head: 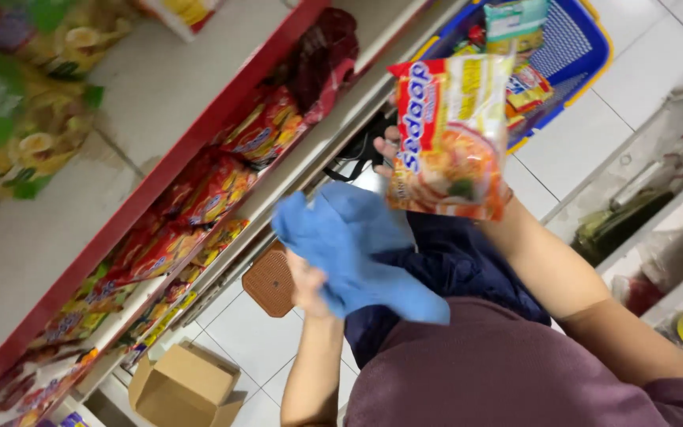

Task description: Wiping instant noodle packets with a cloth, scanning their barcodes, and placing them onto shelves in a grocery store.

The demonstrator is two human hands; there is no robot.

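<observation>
My right hand (pixel 386 152) holds up an instant noodle packet (pixel 448 134), yellow and red with a picture of noodles; only the fingertips show at its left edge. My left hand (pixel 307 283) grips a blue cloth (pixel 353 245), which hangs just below and to the left of the packet. Both hands are raised over my dark trousers and purple shirt, beside a shelf unit.
A red-edged shelf (pixel 160 170) on the left carries rows of red and yellow noodle packets (pixel 215 186). A blue shopping basket (pixel 571 47) with packets stands on the white tiled floor ahead. A brown stool (pixel 269 283) and an open cardboard box (pixel 183 387) sit lower down. Another shelf (pixel 658 198) stands at the right.
</observation>
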